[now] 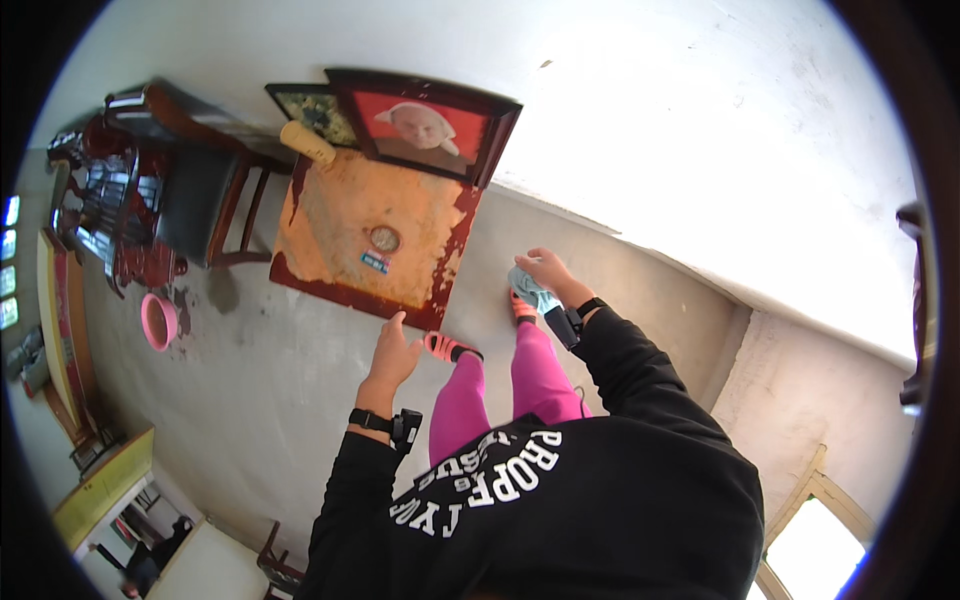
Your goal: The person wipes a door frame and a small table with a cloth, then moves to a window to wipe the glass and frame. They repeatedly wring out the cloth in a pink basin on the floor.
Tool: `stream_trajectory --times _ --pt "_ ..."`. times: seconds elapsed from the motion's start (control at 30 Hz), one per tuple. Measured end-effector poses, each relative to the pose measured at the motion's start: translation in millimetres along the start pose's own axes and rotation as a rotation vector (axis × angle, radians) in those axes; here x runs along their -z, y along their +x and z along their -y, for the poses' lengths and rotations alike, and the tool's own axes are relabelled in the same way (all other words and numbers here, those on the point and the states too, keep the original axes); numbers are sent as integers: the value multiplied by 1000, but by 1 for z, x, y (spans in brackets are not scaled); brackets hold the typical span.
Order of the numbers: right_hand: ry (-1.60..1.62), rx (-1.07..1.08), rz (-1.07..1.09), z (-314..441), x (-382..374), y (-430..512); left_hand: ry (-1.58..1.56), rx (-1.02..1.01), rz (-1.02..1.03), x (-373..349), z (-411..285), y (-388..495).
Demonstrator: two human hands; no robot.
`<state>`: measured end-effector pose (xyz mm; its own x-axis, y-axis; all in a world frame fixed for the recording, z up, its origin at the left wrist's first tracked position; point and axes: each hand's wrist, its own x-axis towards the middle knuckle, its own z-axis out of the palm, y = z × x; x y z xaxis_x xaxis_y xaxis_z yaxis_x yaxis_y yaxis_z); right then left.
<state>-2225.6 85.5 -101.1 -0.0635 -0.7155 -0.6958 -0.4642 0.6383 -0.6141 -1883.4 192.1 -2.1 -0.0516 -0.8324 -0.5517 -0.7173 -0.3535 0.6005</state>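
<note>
My right hand (549,270) grips a bunched pale blue cloth (526,288), which hangs above my right foot beside the white wall. My left hand (393,351) is empty, its thumb apart from the fingers, near the front edge of a small wooden table (330,232). The table's dark red finish has worn off over most of the top. On it lie a small round dish (385,239) with greyish contents and a little blue packet (375,262) touching or close to it. A dark-framed portrait (469,124) leans against the wall at the table's back.
Behind the portrait stands a second framed picture (307,105), with a cream cylindrical container (307,142) near it. Left of the table is a wooden chair (196,199) with a dark seat. A pink basin (169,321) holding brownish liquid sits on the concrete floor (255,390). A person (154,551) shows at lower left.
</note>
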Motion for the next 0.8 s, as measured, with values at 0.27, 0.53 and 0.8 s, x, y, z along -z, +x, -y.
stream_trajectory --times 0.27,0.53,0.8 --pt "-179 353 -73 45 11 128 -113 -232 -280 -50 -43 153" --pt "-180 663 105 90 15 205 -434 -88 -287 -117 -60 242" --pt "-386 782 224 125 30 216 -767 -66 -416 -86 -46 301"
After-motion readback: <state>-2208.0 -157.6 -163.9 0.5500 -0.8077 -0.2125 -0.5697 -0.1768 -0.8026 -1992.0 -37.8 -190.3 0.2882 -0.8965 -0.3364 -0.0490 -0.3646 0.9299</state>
